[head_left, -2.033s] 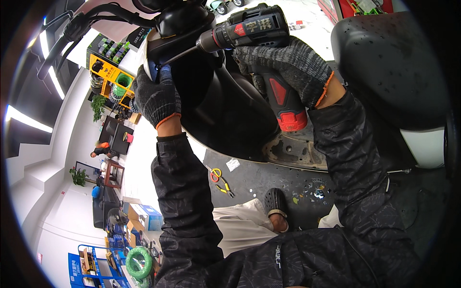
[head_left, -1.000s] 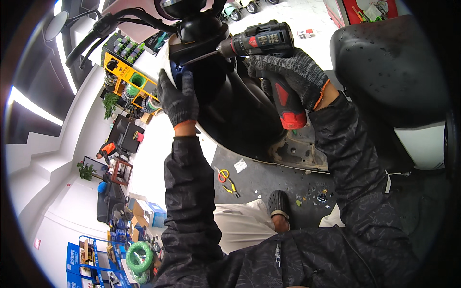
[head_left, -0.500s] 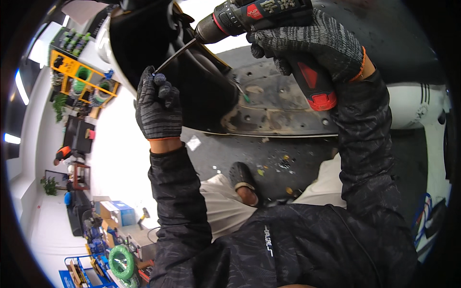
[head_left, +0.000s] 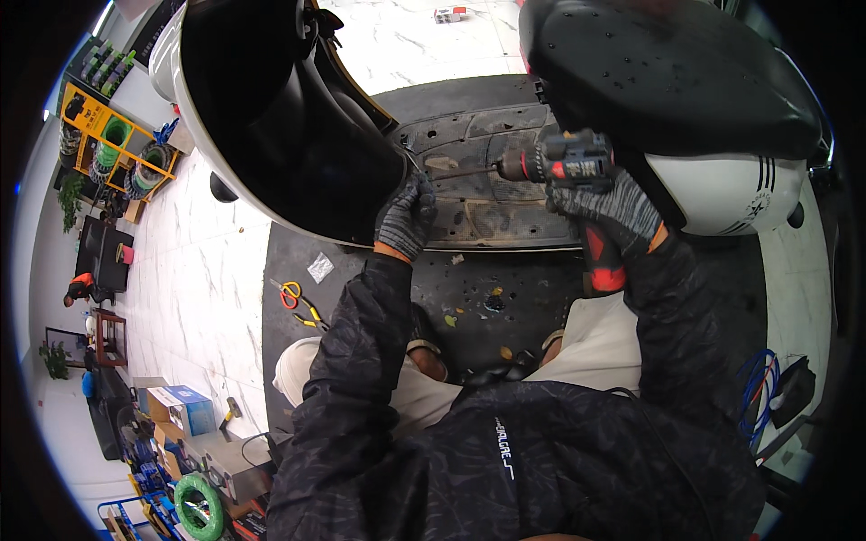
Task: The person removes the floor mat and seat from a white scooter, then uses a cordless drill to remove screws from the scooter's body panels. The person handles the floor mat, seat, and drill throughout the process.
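My right hand (head_left: 613, 207), in a grey and black knit glove, grips a cordless drill (head_left: 570, 162) with a red-and-black handle. The drill lies level above a scooter's dusty footboard (head_left: 505, 222). Its long thin bit (head_left: 465, 173) points left, toward my left hand (head_left: 408, 216). That hand, gloved too, is closed near the bit's tip, beside the lower edge of the scooter's black inner leg shield (head_left: 334, 153). What its fingers pinch is too small or hidden to make out. A thin wire-like piece (head_left: 410, 155) shows just above those fingers.
The scooter's black seat (head_left: 667, 72) and white rear body (head_left: 722, 191) stand to the right. Scissors (head_left: 290, 293), yellow-handled pliers (head_left: 312, 316) and a small clear bag (head_left: 320, 267) lie on the dark mat at left. Boxes (head_left: 185, 410) and a green-wrapped tire (head_left: 198, 507) sit at lower left.
Both hands have come down and nearer the footboard. My left hand has moved right, and the drill has swung lower, from a slant to level. More of the seat and floor shows.
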